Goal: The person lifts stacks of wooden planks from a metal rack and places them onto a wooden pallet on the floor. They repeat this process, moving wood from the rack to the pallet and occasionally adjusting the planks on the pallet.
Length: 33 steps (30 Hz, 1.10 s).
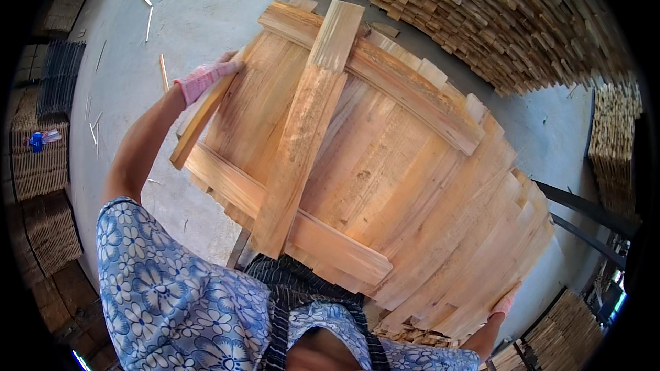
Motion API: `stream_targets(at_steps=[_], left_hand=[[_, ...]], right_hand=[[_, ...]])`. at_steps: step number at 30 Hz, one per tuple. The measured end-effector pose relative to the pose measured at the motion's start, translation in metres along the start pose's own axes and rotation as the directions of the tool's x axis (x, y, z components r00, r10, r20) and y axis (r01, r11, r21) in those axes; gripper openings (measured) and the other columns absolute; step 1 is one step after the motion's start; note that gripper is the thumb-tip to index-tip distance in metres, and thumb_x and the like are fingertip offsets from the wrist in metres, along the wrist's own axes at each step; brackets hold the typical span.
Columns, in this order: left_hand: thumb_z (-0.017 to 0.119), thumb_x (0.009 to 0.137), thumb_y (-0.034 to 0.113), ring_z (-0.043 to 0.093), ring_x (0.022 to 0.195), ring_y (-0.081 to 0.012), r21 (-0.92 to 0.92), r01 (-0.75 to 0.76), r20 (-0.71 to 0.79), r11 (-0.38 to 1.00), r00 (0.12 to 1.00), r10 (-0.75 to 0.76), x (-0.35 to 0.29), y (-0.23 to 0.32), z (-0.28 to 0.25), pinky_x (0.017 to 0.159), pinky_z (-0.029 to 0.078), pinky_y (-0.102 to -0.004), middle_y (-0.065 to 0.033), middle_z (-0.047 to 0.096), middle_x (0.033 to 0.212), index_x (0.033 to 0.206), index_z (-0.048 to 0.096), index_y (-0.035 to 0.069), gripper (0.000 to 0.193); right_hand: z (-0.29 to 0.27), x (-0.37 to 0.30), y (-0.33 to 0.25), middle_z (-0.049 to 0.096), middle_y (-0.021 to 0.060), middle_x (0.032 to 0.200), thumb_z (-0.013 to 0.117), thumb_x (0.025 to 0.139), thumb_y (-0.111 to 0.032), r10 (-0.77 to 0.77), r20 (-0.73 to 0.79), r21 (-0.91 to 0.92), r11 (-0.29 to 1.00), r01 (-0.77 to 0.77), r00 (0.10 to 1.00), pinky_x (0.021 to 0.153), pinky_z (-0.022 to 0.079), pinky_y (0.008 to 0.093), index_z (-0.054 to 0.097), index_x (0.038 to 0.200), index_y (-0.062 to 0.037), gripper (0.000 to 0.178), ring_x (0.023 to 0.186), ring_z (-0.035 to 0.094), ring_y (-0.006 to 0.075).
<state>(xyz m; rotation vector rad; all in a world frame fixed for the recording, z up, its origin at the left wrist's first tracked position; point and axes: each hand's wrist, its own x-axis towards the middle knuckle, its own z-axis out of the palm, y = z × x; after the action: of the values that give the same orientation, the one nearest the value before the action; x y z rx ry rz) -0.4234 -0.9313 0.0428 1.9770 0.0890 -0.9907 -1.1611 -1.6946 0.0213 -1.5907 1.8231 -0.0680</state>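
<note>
I see my left hand [206, 77], in a pink glove, gripping the left edge of a big wooden slat panel [385, 185], fingers wrapped over a loose plank [206, 113] at that edge. My right hand [507, 300] clamps the panel's lower right corner. The panel spans between both hands, tilted. A long board [306, 124] lies across it, just right of my left hand. Stacked slats [509, 20] sit beyond the panel.
</note>
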Motion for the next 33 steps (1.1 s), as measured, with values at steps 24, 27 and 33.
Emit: stream_targets(at_steps=[24, 27, 33], left_hand=[[0.062, 0.098, 0.052, 0.054, 0.068, -0.0138, 0.202, 0.06, -0.317, 0.978, 0.948, 0.008, -0.053, 0.036, 0.006, 0.058, 0.05, -0.0289, -0.004, 0.054, 0.094, 0.159, 0.037, 0.013, 0.077], [0.065, 0.098, 0.045, 0.054, 0.074, -0.0134, 0.2, 0.047, -0.493, 0.979, 0.868, 0.059, -0.111, 0.053, 0.025, 0.065, 0.049, -0.0287, -0.0039, 0.055, 0.098, 0.161, 0.035, 0.015, 0.076], [0.068, 0.099, 0.025, 0.055, 0.084, -0.0117, 0.142, -0.181, -0.38, 0.973, 0.898, 0.222, -0.124, 0.047, 0.071, 0.073, 0.05, -0.026, -0.0028, 0.059, 0.107, 0.164, 0.031, 0.018, 0.075]], right_hand=[[0.038, -0.006, 0.003, 0.054, 0.0153, 0.151, 0.033, 0.109, -0.043, -0.063, 0.075, -0.014, 0.998, 0.064, 0.995, 0.117, 0.039, 0.0388, 0.04, 0.157, -0.0008, 0.064, 0.137, 0.05, 0.0277], [0.051, -0.007, 0.0, 0.057, 0.0183, 0.146, 0.033, 0.109, -0.027, -0.308, 0.147, -0.116, 0.939, 0.325, 0.94, 0.114, 0.042, 0.0412, 0.042, 0.154, -0.0007, 0.053, 0.134, 0.053, 0.0317], [0.137, -0.078, -0.061, 0.056, 0.0246, 0.141, 0.042, 0.107, -0.029, -0.402, 0.036, -0.546, 0.759, 0.355, 0.915, 0.106, 0.049, 0.0467, 0.043, 0.152, -0.0069, 0.05, 0.128, 0.056, 0.0429]])
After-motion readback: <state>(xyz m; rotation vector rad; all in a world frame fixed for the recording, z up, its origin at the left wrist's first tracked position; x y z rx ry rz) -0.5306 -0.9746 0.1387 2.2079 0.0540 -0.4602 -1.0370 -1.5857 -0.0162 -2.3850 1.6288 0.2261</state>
